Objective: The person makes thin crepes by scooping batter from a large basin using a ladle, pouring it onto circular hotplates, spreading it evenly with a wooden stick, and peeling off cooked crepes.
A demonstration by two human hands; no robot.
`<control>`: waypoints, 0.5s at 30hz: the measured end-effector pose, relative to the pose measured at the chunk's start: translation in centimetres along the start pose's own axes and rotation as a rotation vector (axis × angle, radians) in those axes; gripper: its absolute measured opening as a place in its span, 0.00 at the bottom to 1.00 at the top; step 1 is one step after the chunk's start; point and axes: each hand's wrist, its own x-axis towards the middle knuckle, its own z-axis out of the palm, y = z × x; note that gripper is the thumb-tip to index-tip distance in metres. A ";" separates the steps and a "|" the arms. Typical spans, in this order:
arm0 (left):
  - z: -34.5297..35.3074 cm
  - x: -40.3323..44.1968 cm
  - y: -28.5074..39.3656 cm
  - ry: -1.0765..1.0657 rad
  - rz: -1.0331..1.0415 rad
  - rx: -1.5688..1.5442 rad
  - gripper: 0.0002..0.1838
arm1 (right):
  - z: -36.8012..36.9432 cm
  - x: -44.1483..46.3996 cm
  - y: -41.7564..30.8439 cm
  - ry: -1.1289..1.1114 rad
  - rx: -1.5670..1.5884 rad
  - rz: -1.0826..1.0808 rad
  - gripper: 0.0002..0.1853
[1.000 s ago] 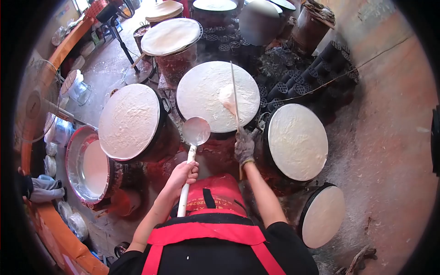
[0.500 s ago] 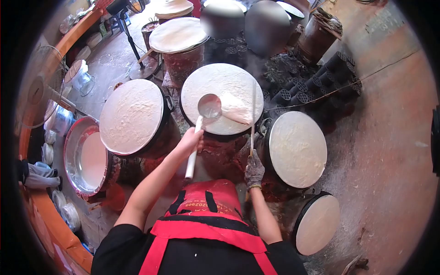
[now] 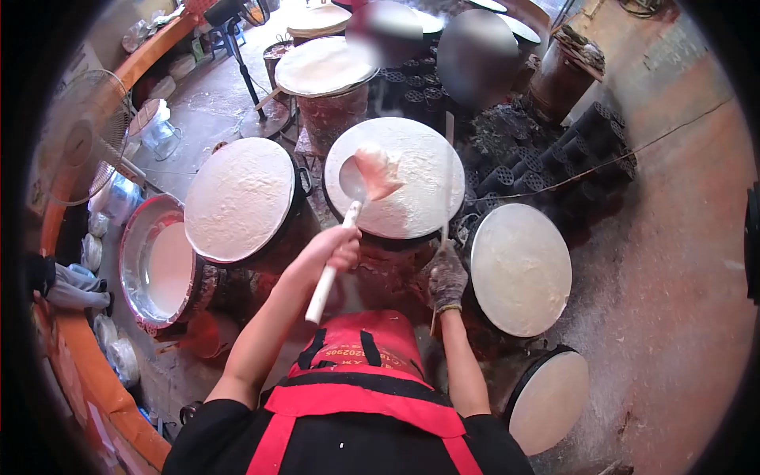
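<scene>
Ladle (image 3: pixel 349 182) over the middle round pan (image 3: pixel 421 149), left of centre; blurry pale blob (image 3: pixel 380 172) beside its bowl, can't tell if poured or pouring. Left hand (image 3: pixel 336 248) grip clamped round the handle, gloved right hand (image 3: pixel 448 279) clamped on a stick (image 3: pixel 448 178) across the pan's right side. Best: ladle low and level, stick clear of it. Left pan (image 3: pixel 240 199) and right pan (image 3: pixel 521 271) crowd the arms; basin (image 3: pixel 129 273) far left, coal (image 3: pixel 576 149) behind right.

Left fingers (image 3: pixel 345 255) around ladle (image 3: pixel 351 212), white disc (image 3: pixel 417 178) beneath
</scene>
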 end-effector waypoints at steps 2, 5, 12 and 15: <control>0.4 -1.9 -0.4 0.062 -0.096 -0.013 0.03 | 0.0 -1.6 -1.8 -0.078 0.451 0.297 0.21; -2.1 -1.6 -0.5 0.116 -0.202 -0.240 0.04 | -0.3 -4.4 -5.4 -0.139 0.810 0.337 0.19; -5.0 -8.3 -4.2 0.266 -0.060 -0.448 0.05 | -1.3 -3.3 -2.6 0.100 1.132 0.477 0.20; -6.6 -12.2 -6.2 0.305 0.070 -0.592 0.05 | -0.6 -4.8 -4.1 -0.310 0.781 0.306 0.22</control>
